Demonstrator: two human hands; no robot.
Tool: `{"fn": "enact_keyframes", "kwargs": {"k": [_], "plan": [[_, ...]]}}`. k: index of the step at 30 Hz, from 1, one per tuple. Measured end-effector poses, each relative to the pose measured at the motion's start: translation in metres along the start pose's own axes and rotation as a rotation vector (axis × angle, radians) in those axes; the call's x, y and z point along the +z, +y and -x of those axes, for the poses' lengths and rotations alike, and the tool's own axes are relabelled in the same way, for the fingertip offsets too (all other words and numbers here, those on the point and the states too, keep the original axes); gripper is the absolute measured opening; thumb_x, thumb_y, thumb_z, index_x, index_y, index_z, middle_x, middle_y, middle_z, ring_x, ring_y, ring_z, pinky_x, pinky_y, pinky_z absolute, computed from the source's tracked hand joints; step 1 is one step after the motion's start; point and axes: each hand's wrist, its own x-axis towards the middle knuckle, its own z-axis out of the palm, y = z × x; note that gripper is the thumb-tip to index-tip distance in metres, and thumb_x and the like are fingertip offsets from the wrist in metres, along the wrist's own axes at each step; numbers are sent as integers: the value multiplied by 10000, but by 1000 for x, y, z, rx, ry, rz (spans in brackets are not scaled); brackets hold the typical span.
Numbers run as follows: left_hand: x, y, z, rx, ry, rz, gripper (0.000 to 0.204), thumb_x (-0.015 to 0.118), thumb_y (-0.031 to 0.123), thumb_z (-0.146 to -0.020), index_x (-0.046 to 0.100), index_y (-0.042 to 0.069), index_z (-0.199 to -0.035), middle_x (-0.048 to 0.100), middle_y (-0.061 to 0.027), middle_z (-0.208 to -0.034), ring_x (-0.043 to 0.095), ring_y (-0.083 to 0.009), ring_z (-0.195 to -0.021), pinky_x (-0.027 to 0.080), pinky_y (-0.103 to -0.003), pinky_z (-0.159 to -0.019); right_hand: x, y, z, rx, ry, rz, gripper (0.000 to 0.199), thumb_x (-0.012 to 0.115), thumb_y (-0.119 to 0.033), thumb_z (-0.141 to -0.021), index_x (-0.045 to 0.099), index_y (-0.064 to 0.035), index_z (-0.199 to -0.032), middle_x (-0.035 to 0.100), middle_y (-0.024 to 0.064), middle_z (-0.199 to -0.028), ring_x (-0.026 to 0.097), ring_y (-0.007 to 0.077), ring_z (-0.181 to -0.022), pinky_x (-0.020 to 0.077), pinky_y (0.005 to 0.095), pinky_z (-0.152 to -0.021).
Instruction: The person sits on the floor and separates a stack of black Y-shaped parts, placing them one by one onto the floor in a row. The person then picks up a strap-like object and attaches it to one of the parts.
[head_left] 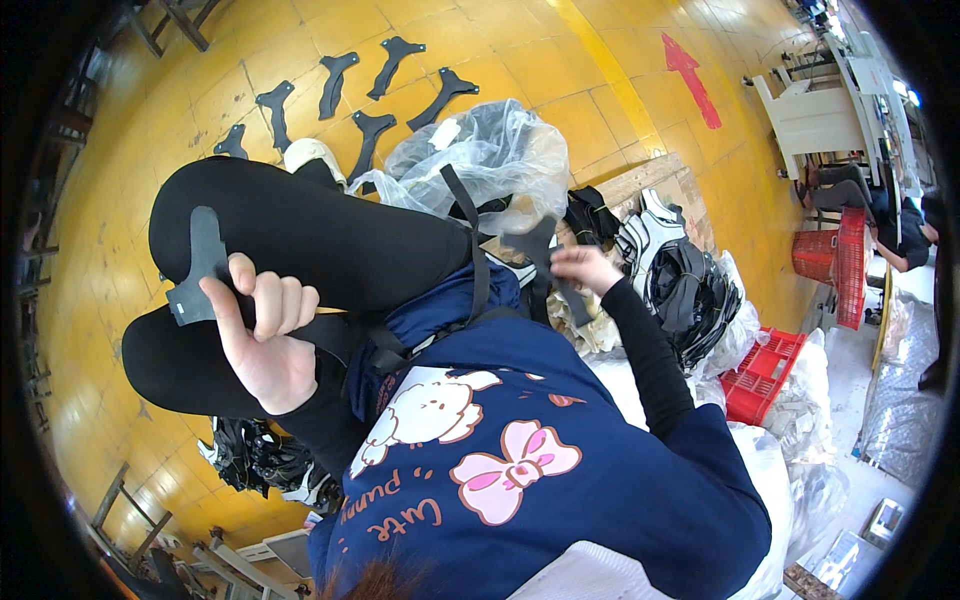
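My left hand (268, 318) is raised over my knees, fingers closed on the lower edge of a flat dark grey T-shaped piece (207, 250), whose rounded stem points up. On the other side of my lap, my right hand (587, 268) pinches a second dark T-shaped piece (548, 250), smeared by motion. Right behind that piece lies a clear plastic bag (500, 150). Beside my right hand is a heap of black and white shaped parts (670, 275), partly covered by my sleeve.
Several similar dark pieces (372, 140) lie spread on the yellow tiled floor ahead. More black parts (262, 455) are bundled at lower left. A red crate (762, 375) stands at right among plastic bags. Farther right, a person (900, 235) sits near red baskets (850, 268).
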Motion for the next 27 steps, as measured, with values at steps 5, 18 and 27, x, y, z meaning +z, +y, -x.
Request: {"fn": "enact_keyframes", "kwargs": {"k": [5,18,27], "plan": [[5,-1,-1,-15,7,-1,297,311,352,-1019,422,103,-902,254,69,-519,188,-51,-465,196,-238,-488,46,96,-21,84,69,307,232,624,-137,-842,640,-19,-1041,680,79,-731,650,146,-615,520,270,-573],[9,-17,-4,-90,68,28,395,281,394,-1016,473,71,-892,263,71,-524,194,-60,-481,197,-238,-497,77,99,-59,105,732,437,273,625,-273,-848,573,-13,-914,630,101,-628,616,215,-479,510,336,-522],[0,-22,-2,-202,50,45,401,282,371,-1020,508,48,-946,272,68,-532,224,-52,-485,209,-231,-506,76,66,-60,192,393,32,219,605,-238,-860,588,-27,-803,604,61,-625,558,117,-443,442,264,-400]]}}
